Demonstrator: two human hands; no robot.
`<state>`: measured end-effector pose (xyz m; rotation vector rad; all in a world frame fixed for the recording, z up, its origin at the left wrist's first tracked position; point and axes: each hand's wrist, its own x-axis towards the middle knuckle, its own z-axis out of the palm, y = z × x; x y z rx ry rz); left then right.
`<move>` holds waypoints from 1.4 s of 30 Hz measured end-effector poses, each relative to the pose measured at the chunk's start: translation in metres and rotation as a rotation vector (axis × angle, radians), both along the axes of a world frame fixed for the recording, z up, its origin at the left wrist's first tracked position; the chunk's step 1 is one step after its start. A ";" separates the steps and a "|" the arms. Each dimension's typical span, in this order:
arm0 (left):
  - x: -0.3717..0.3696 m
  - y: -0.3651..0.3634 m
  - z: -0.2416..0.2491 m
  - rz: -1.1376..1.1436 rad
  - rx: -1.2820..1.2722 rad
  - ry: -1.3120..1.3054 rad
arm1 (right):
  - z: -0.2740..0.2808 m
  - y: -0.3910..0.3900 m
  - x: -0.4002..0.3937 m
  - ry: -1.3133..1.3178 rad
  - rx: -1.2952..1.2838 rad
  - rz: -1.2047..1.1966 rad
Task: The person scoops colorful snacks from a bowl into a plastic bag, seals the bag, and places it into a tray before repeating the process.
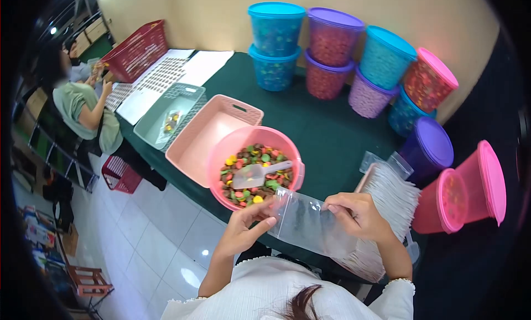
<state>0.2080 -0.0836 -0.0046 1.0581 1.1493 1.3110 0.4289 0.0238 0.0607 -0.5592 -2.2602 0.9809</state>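
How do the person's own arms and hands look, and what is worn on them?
Both hands, the left hand and the right hand, are bare, with no gloves. The forearms are uncovered. A thin beaded bracelet sits on the right wrist. The white ribbed top has short, scalloped sleeves.

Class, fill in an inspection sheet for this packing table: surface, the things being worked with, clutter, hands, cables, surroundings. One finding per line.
Surface: green table, crowded along the wall.
Job's things: clear plastic bag; pink bowl of coloured candies with a white scoop; stack of bags.
Clutter: pink tray, grey basket, red basket, lidded tubs.
Hands: left hand and right hand both pinch the bag's top edge.
Cables: nothing seen.
Surroundings: another person seated at the far end; white tiled floor.
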 end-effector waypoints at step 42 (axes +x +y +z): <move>-0.282 0.132 0.002 0.112 0.878 0.340 | -0.058 -0.035 -0.263 0.297 -0.218 -0.705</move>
